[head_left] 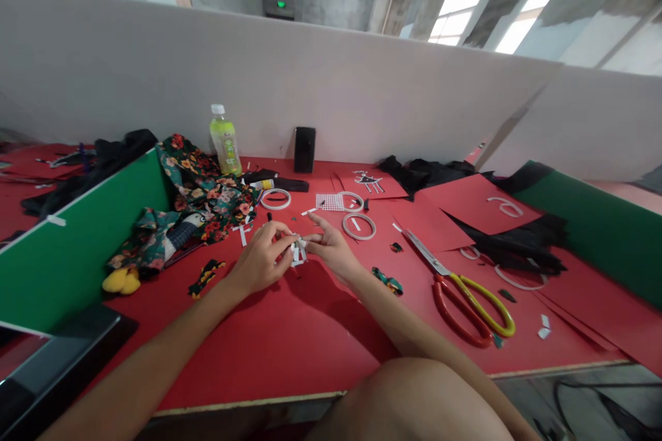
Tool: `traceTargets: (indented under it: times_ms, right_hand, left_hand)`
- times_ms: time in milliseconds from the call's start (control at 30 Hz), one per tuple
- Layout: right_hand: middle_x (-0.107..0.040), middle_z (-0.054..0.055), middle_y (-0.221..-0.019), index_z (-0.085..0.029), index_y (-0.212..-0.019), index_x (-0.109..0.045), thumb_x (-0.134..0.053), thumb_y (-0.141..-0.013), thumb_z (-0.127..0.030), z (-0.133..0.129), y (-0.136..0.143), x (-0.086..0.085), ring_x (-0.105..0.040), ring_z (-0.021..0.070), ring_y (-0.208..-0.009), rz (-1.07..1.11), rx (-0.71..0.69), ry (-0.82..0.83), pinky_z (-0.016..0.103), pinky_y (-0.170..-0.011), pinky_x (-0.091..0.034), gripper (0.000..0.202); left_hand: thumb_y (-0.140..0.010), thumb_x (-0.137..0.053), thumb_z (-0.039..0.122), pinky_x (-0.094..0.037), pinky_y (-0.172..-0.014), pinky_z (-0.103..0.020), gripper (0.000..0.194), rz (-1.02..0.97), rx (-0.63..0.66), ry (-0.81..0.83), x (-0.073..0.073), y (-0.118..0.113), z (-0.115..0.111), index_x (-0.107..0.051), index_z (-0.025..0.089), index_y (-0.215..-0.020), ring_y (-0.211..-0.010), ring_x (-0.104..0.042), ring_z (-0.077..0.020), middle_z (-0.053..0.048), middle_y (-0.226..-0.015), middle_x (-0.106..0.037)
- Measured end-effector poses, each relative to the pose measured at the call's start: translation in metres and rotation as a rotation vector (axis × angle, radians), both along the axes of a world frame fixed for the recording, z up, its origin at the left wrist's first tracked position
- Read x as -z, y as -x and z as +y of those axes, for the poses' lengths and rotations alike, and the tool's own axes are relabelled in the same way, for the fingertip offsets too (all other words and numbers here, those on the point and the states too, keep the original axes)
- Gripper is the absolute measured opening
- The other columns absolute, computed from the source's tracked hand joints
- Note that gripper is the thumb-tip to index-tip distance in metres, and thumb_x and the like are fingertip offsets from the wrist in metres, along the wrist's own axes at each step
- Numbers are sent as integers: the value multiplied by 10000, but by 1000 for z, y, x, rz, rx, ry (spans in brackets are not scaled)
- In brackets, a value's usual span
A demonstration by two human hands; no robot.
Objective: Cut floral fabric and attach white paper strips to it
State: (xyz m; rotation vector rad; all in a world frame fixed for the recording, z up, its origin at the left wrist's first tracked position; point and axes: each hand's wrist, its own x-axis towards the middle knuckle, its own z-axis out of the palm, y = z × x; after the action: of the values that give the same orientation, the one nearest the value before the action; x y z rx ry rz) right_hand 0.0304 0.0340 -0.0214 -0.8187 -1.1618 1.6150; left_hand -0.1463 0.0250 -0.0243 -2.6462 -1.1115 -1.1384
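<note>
My left hand and my right hand meet over the middle of the red table. Between their fingertips is a small white piece, too small and covered to name exactly. Both hands are closed in a pinch, with the right index finger raised. White strips show just under the fingers. Left of my left hand lies a scrap of dark flowered cloth; a green one lies beside my right forearm. White tape rolls rest beyond the hands.
Large scissors with red and yellow handles lie open at right, near red sheets. Behind stand a green drink bottle and a black phone. Flowered fabric is heaped at left. Green dividers flank the table.
</note>
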Motion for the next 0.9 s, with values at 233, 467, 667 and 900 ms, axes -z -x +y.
traceTargets:
  times_ms: [233,467,667,900]
  right_hand:
    - [-691,-47,-690,-155,-1381,-317,-723,-621,-150,0,1,-2,-611,112,-633,24,-9,27,258,-707,-457,862]
    - [-688,-48,-686,-173,-1373,-344,-734,-619,-169,1,0,0,-614,117,-630,21,-3,31,266,-693,-464,849]
    - [-669,-53,-659,-185,-1321,-409,-723,-621,-164,1,1,0,-595,113,-609,12,14,25,259,-665,-454,768]
    - [-665,-45,-666,-187,-1269,-450,-695,-617,-143,0,0,-1,-587,110,-592,24,10,22,257,-651,-446,698]
  left_hand:
    - [-833,-459,166,-463,-793,-367,314,-6,-7,10,1,0,0,-620,169,-1103,-889,-517,-204,-99,-988,-520]
    - [-840,-460,175,-465,-786,-360,320,0,-1,9,4,1,1,-610,169,-1122,-898,-518,-203,-99,-987,-520]
    - [-838,-460,166,-467,-764,-370,306,54,4,-69,1,-1,-1,-614,129,-1100,-866,-517,-214,-117,-971,-529]
    - [-838,-461,177,-456,-750,-374,300,129,6,-110,-5,-1,-2,-617,150,-1093,-876,-539,-223,-117,-960,-551]
